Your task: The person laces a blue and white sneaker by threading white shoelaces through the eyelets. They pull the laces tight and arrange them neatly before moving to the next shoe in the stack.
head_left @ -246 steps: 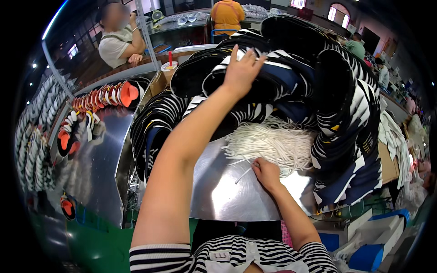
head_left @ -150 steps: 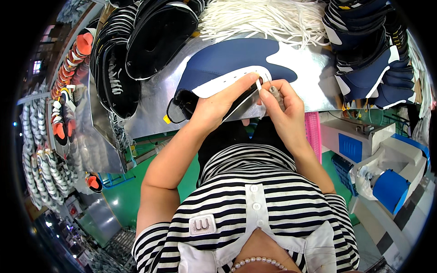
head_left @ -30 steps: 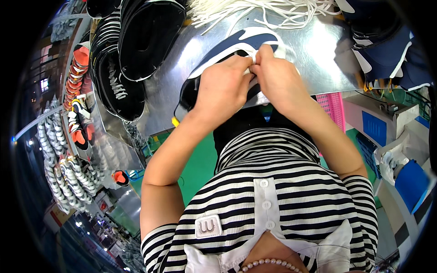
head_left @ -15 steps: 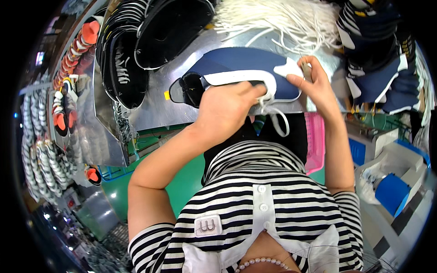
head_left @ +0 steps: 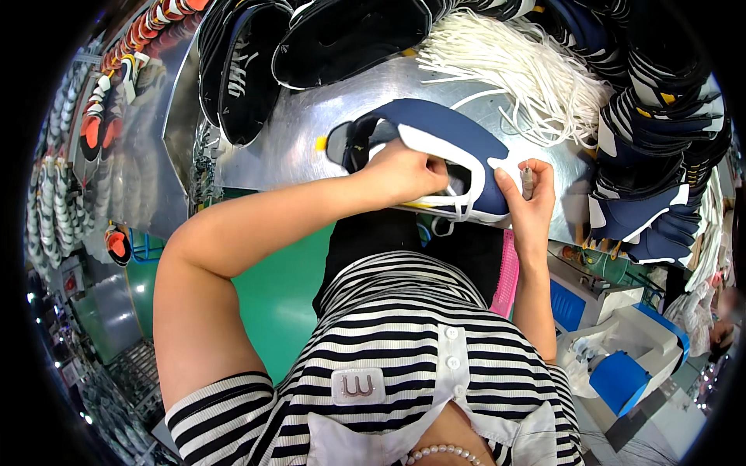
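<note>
A navy shoe upper with white trim lies on its side on the metal bench, its opening toward me. Inside that opening my left hand is closed, its fingers curled around what looks like the end of a white shoelace. The lace passes over the white edge near the toe and hangs in a loop below. At the toe, my right hand has its thumb against the upper. A small metal-handled tool is gripped in its fingers; the tool's tip is hard to see.
White laces lie in a heap behind the upper. Black shoe uppers stand at the back left, and stacked navy uppers on the right. A pink basket is below the bench edge. A grey and blue machine stands lower right.
My view has shifted, so the bench appears further right. My left hand has drawn leftward along the shoe opening, away from the toe. The lace loop hangs shorter.
</note>
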Tool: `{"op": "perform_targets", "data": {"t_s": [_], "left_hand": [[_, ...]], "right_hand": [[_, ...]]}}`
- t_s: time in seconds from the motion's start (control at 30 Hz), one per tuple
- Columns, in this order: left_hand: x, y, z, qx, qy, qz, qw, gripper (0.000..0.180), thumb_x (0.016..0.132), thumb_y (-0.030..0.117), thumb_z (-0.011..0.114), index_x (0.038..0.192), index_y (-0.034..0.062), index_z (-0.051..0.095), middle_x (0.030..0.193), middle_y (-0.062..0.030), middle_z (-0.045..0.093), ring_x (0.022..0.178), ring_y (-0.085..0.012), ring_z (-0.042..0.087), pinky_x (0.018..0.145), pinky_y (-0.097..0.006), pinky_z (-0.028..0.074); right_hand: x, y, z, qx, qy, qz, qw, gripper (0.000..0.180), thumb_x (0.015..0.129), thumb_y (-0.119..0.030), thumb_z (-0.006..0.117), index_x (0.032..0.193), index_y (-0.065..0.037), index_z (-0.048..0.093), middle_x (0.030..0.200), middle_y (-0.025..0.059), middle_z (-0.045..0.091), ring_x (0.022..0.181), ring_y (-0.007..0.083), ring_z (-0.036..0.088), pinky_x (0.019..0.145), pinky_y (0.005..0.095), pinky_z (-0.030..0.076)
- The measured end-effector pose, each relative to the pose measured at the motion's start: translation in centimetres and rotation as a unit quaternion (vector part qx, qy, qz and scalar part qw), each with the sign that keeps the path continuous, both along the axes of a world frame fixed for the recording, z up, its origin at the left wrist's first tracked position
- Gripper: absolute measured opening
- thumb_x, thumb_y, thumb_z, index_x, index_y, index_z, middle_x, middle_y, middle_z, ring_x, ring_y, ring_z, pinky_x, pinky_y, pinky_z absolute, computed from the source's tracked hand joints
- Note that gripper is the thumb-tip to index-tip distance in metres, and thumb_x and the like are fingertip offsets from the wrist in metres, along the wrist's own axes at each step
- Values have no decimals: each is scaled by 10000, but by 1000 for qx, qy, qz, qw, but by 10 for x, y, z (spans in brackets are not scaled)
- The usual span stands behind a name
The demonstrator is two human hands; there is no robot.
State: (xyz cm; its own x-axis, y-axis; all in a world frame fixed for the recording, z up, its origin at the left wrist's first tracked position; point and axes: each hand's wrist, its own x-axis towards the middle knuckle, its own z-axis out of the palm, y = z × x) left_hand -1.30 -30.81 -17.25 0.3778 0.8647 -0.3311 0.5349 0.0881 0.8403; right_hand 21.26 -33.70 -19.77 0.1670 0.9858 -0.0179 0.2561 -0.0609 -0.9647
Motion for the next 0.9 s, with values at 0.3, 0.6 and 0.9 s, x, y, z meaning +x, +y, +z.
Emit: {"op": "perform_targets", "data": {"t_s": [0.3,0.6,0.9], "left_hand": [[8,-4,5,173,-58,21,983,150,767,167,627,793,28,678,739,-159,661,721,-343,652,671,-426,498],[-61,3,45,534,227,2,814,135,777,3,650,900,50,620,885,-97,632,812,-290,588,725,-391,485],[-136,6,77,523,274,132,796,95,840,26,642,932,24,616,892,-118,643,830,-277,577,750,-379,467]], "right_hand": [[9,-1,4,-67,70,35,995,380,840,-200,787,1029,-31,504,902,62,610,811,110,541,708,249,459],[35,-7,4,-51,135,16,989,333,868,-140,761,1060,-47,505,933,60,625,811,80,572,680,212,466],[58,-8,-12,-31,64,34,997,264,914,-199,704,1034,-57,516,889,53,638,797,96,584,683,237,461]]}}
